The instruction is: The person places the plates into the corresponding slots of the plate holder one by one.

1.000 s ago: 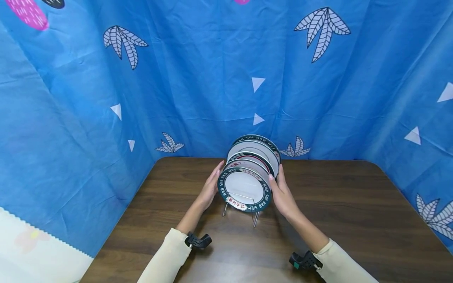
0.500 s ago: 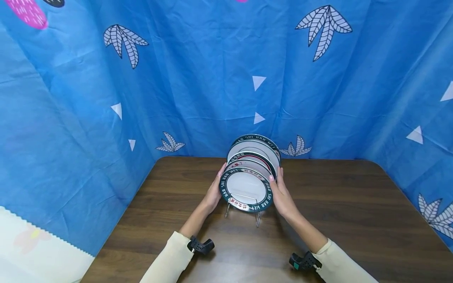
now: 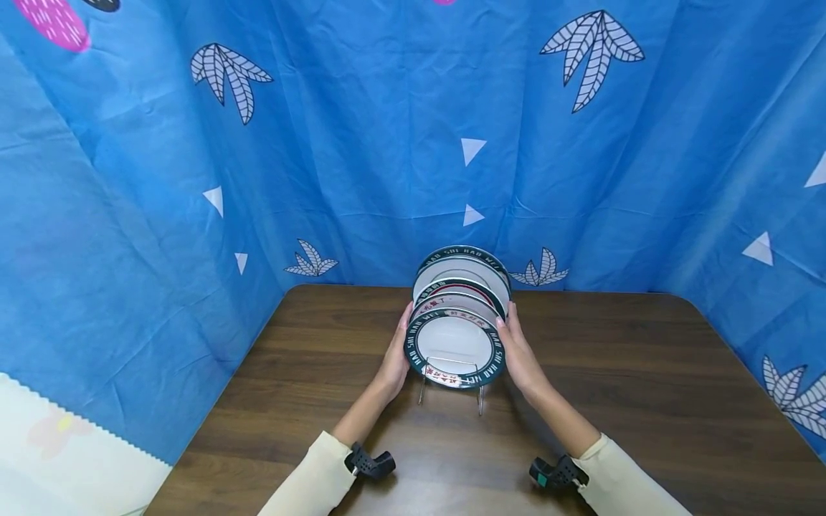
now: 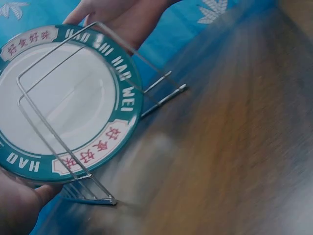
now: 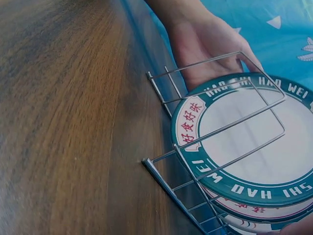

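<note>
Several white plates stand on edge in a row in a wire plate rack (image 3: 481,400) on the table, one behind another. The front plate (image 3: 454,344) has a dark green rim with white lettering and red characters; the rearmost plate (image 3: 462,252) shows a similar green rim. My left hand (image 3: 393,362) lies along the left side of the row, fingers pointing away and nearly straight. On the other side, my right hand (image 3: 521,364) rests against the rims, thumb toward the front. Both palms face the plates, and the far fingertips are partly hidden. Thin rack wires (image 5: 230,127) cross the front plate.
A dark wooden table (image 3: 613,373) spreads out around the rack. Behind it hangs a blue curtain (image 3: 361,158) printed with leaves and triangles, close to the table's back edge. A black camera mount sits on each wrist, with pale sleeves below.
The rack and its plates have turned slightly and shifted a little to the right, so the front plate faces forward more squarely. Both hands stay at the sides; the left moved right with it.
</note>
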Tool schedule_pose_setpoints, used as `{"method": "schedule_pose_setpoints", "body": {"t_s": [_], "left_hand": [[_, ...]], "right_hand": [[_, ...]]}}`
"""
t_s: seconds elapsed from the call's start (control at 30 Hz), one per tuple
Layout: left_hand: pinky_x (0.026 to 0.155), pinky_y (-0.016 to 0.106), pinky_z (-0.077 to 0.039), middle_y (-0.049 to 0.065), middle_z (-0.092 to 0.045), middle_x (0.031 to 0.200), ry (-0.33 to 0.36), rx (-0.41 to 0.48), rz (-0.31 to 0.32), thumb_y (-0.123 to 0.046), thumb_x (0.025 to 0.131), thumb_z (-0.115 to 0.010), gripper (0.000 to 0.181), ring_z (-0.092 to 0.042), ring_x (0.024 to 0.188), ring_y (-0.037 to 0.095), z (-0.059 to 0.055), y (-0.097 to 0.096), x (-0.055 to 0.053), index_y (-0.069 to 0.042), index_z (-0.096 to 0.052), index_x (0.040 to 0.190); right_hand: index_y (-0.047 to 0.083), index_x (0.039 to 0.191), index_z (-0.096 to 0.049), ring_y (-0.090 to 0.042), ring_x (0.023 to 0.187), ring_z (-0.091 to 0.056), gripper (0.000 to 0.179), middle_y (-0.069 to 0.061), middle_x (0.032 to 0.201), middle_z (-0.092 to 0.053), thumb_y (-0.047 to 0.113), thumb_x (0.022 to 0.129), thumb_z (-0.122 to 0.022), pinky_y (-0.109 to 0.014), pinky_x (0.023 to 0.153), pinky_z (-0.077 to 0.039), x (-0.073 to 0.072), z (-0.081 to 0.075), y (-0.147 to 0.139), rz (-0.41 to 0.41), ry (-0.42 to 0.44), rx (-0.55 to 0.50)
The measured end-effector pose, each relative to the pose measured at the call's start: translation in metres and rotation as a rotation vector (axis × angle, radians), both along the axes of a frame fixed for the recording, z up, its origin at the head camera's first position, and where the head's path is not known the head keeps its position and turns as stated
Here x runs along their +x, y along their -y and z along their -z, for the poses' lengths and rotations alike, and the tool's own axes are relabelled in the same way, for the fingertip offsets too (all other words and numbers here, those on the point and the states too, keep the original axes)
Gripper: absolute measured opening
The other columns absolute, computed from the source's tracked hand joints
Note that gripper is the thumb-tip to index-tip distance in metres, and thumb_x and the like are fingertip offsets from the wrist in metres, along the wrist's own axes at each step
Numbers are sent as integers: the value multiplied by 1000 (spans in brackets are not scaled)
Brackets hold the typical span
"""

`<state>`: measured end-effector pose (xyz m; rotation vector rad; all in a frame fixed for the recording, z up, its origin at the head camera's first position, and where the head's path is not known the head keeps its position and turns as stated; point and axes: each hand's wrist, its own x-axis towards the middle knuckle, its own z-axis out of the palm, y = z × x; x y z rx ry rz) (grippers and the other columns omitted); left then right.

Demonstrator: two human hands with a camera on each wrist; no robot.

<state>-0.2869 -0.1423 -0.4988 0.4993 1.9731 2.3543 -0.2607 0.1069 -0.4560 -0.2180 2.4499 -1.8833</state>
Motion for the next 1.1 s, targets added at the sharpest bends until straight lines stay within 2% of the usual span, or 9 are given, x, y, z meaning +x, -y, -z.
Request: {"method": "schedule_pose_setpoints", "body": {"t_s": [0.33,0.5,0.7,0.9,1.1], "left_hand": [[127,49,-10,4,-9,170,0,23,-63,-41,112,-21,57,-8,155,26,2,-19,13,-20,-12,164],[126,51,-9,4,-9,171,7,21,-83,-41,112,-21,57,-7,155,27,4,-23,15,-19,-12,164],[126,50,-10,5,-10,170,13,27,-106,-40,112,-22,57,-8,155,27,3,-25,17,-18,-12,164],[127,49,-9,4,-11,170,2,18,-123,-39,113,-23,56,-8,155,25,3,-23,17,-19,-13,164],[126,54,-9,7,-18,169,-6,-20,-186,-37,113,-25,55,-12,155,30,2,-18,18,-15,-21,163]], "right_hand": [[16,163,8,-29,155,12,70,-4,171,10,47,110,-26,-61,124,6,-1,1,-10,-2,0,-108],[17,163,8,-27,155,12,69,-3,171,10,47,110,-25,-59,124,7,-3,4,-12,0,4,-130],[16,163,8,-28,155,13,70,-3,171,10,48,110,-25,-61,123,7,-4,9,-10,-5,8,-121],[19,163,7,-26,156,11,68,-1,171,9,48,110,-24,-58,125,6,-6,11,-7,14,20,-121],[17,164,5,-26,156,9,68,-3,171,7,45,110,-27,-57,125,5,-7,8,-5,5,25,-136]]}}
